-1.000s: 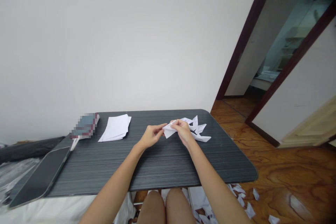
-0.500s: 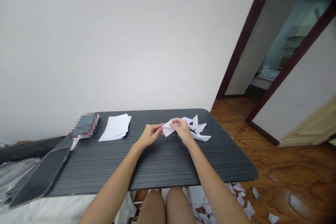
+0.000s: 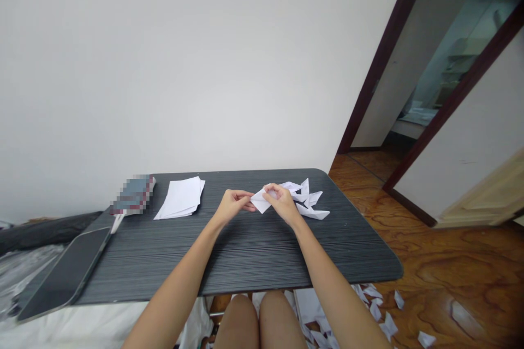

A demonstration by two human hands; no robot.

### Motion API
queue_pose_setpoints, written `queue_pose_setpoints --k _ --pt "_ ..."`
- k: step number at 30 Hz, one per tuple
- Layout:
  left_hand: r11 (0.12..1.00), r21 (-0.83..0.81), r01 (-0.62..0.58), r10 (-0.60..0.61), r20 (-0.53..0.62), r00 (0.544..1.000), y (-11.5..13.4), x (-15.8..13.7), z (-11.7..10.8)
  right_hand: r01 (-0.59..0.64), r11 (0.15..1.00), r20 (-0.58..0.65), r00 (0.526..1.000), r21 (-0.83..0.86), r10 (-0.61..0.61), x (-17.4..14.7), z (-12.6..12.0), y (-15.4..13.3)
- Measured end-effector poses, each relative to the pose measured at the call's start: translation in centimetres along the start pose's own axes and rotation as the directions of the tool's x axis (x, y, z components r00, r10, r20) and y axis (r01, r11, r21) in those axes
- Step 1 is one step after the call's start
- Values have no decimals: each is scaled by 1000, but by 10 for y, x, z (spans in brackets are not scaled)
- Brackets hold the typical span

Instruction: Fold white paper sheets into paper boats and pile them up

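Left grip (image 3: 234, 208), right grip (image 3: 281, 202): pinching one folded paper (image 3: 259, 202) | one sheet stack (image 3: 180, 198) | one table (image 3: 254, 262)

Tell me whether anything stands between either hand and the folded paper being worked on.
Nothing visible does. The right hand pinches the folded paper directly; the left hand has its fingers at the paper's left corner, their grip unclear. Other folded pieces lie to the right of that paper, not between it and either hand.
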State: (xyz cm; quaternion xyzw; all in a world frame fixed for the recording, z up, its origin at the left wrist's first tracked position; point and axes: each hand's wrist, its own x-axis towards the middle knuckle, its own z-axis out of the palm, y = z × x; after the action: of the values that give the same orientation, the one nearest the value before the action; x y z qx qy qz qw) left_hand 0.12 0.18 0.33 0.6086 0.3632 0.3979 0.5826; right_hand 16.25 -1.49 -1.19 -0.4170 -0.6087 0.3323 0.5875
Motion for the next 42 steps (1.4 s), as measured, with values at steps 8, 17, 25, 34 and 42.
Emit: queue_pose_setpoints --k 8,17,25,34,42 --pt "992 34 -123 121 45 992 -3 -1 -2 55 981 60 997 -186 -45 -2 -2 -4" --pt "843 388 -373 366 96 926 -6 -3 -7 44 976 49 998 -215 -34 0 -3 3" --pt "782 467 -413 409 116 905 -3 -6 -7 31 975 19 999 -220 -28 0 -2 1" --pt "960 167 -225 231 -18 973 -7 1 0 57 973 4 998 -222 -57 -2 0 -8" --pt "931 268 -248 241 59 969 -11 -1 1 58 978 -26 998 -200 -64 -3 2 -6"
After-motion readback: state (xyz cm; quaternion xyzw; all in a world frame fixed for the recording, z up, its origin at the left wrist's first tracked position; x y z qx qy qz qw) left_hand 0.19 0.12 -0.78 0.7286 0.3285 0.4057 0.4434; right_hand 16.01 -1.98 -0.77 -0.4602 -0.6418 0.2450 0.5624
